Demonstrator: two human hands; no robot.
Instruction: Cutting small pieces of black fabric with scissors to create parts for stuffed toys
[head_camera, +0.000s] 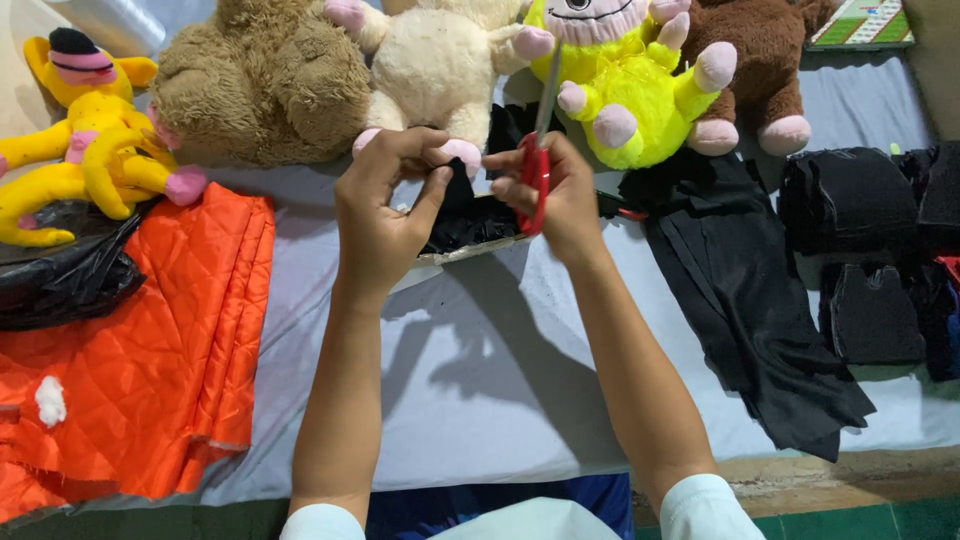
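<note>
Up near the far edge of the table (500, 400), the left hand (385, 215) pinches a small scrap of black fabric (462, 215) between thumb and forefinger, the other fingers curled behind it. Right beside it, the right hand (560, 195) has its fingers threaded through the red handles of a pair of scissors (538, 160), closed around them, blades pointing away toward the toys. That black scrap looks thin, limp and light; it will flop unless it is held taut close to the cutting line, so a grip on its upper edge seems best. Under the hands sits a shallow pale box (470, 250) holding more black pieces. Moving outward: a cream plush toy (440, 60) and a yellow-green plush toy (630, 90) lie along the far edge, a tan plush (260, 85) left of them. Folded orange quilted cloth (150, 350) covers the left side; black fabric lengths (760, 300) trail down the right.
</note>
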